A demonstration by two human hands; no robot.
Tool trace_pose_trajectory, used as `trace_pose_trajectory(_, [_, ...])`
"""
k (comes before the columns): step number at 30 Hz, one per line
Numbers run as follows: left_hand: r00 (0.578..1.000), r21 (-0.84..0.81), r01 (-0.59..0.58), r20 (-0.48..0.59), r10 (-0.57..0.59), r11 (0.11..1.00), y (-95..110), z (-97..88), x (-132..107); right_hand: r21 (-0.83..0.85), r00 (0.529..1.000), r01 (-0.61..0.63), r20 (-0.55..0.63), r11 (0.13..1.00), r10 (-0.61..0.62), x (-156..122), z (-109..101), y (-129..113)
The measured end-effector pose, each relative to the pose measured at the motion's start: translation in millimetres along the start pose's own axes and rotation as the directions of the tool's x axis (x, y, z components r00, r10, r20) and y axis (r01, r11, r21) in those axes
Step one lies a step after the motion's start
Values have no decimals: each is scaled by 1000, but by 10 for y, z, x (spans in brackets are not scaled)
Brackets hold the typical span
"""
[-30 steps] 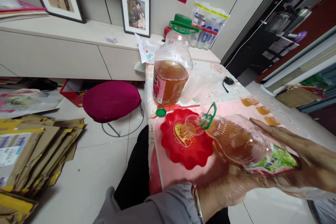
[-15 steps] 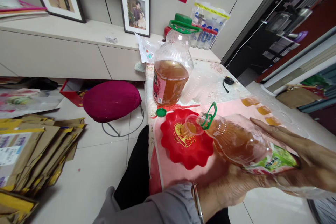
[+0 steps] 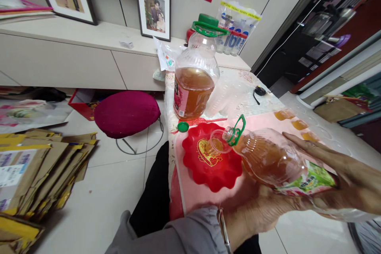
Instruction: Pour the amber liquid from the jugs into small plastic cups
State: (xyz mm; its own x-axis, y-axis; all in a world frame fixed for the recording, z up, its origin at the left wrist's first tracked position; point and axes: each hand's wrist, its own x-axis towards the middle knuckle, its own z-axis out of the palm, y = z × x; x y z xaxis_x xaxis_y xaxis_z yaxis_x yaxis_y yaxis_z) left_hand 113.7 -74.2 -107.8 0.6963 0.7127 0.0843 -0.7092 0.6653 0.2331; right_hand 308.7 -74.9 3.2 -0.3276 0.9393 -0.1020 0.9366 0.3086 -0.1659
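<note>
A large clear plastic bottle (image 3: 274, 154) of amber drink lies tilted nearly flat, its green-handled neck pointing left. My left hand (image 3: 262, 210), below a grey sleeve and a bracelet, is closed around its underside. My right hand (image 3: 351, 174) grips the far side near the base. The bottle's open mouth rests at the rim of a clear plastic cup (image 3: 218, 141) that has some amber drink in it. The cup is on a red scalloped dish (image 3: 226, 176) with a gold heart print. Beside the dish lies a green cap (image 3: 183, 127).
A second, upright bottle (image 3: 195, 91) of amber drink stands behind the dish. Several filled cups (image 3: 300, 124) line the table's right side. Stacked clear cups (image 3: 222, 95) lie near the upright bottle. A maroon stool (image 3: 127, 113) and folded cardboard (image 3: 50, 170) are on the left.
</note>
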Motion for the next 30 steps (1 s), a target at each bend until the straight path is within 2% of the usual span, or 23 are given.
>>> trace_pose_trajectory(5, [991,17,-80,113,77,997,54,-31,-23,-42,999,-6,34,999,8,-25,10,51])
trace_pose_trajectory(12, [999,61,-14,36,12,998,32,-10,-4,49,998,-34,53,998,31,10,-19,17])
trace_pose_trajectory(19, [1000,29,9,-21,-9,1000,57,19,18,80,996,-46,84,996,39,-11,12,63])
trace_pose_trajectory(24, [996,33,-73,49,71,997,54,13,7,95,996,-75,63,993,69,-12,11,41])
trace_pose_trajectory(30, [999,60,-36,0,36,998,44,4,-7,128,995,-95,50,987,89,-22,-2,21])
